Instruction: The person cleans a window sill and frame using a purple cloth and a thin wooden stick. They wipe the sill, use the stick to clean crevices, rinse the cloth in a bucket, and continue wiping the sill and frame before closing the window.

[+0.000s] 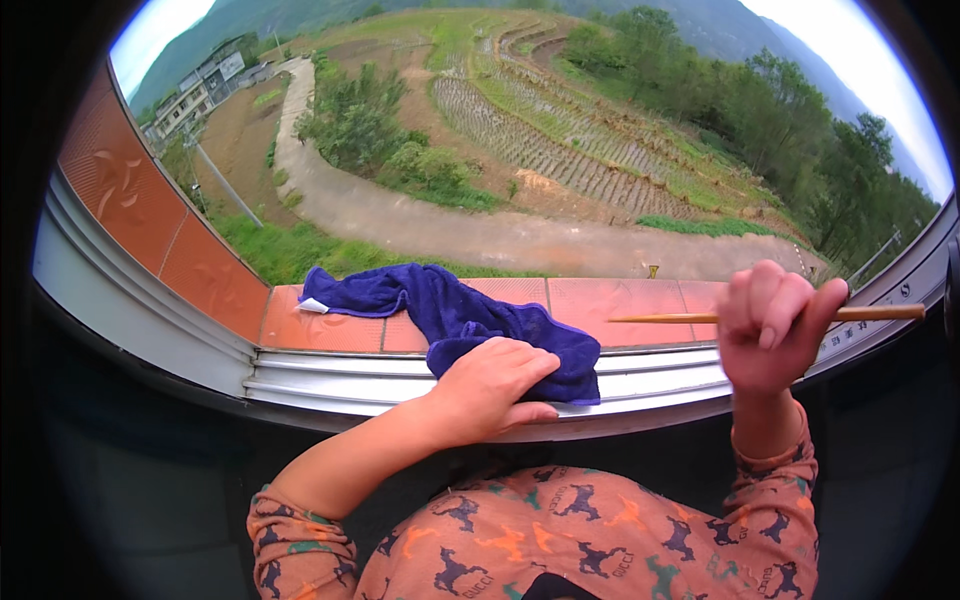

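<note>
A purple-blue cloth [499, 315] with a small white tag lies bunched across the tiled outer sill [622, 296] and the metal window track [652, 382]. My left hand [499, 382] rests on the near part of the cloth, fingers bent over it; whether it pinches the fabric is hard to tell. To the right of the cloth, my right hand [772, 322] is raised above the track, its fingers curled around a thin wooden stick [885, 312]. The stick lies nearly level, its pointed end towards the left. This hand is slightly blurred.
The window frame [142, 277] rises at the left and curves along the right side, where it bears writing. Red-orange tiles [127, 195] cover the outer wall at the left. Beyond the sill, far below, lie a paved road [420, 225], terraced fields and trees.
</note>
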{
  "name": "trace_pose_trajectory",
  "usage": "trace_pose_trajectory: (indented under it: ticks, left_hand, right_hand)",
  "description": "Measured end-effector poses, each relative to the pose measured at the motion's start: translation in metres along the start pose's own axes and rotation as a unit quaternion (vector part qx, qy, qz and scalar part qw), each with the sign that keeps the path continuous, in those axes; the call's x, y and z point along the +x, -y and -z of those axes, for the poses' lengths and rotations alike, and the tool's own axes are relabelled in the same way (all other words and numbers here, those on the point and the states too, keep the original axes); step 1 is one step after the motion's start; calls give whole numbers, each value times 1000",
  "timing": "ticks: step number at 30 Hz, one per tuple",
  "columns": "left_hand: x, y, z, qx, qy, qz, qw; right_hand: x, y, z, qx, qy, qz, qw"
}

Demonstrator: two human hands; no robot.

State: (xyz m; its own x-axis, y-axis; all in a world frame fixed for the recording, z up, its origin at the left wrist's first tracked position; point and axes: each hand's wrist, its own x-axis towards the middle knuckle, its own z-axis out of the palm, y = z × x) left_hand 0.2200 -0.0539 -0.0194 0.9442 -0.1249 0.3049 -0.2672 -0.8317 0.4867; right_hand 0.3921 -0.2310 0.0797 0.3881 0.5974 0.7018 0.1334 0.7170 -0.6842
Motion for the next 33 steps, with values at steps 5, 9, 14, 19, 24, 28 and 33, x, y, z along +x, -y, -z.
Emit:
trace_pose_trajectory:
  ticks: [5,9,14,19,24,28,33]
  left_hand:
    - [-23,8,25,33,-71,35,996]
    - [-30,12,25,32,-41,69,996]
    - [-24,8,19,121,-47,58,990]
    - [-64,30,51,240,-57,133,960]
    - [-117,49,79,229,-103,190,949]
    - [-133,53,90,187,-229,245,923]
    - [-128,16,127,-77,-327,271,902]
  right_hand:
    - [1,-57,-35,-28,99,-172,980]
    - [-11,-55,-4,57,33,-221,973]
    - [-46,-68,-2,154,-14,-150,977]
    - [-46,-109,-71,105,111,-50,987]
    - [-17,-128,-126,36,194,-158,968]
    - [28,-131,-144,-1,165,-290,943]
    - [28,-113,-130,89,122,-291,945]
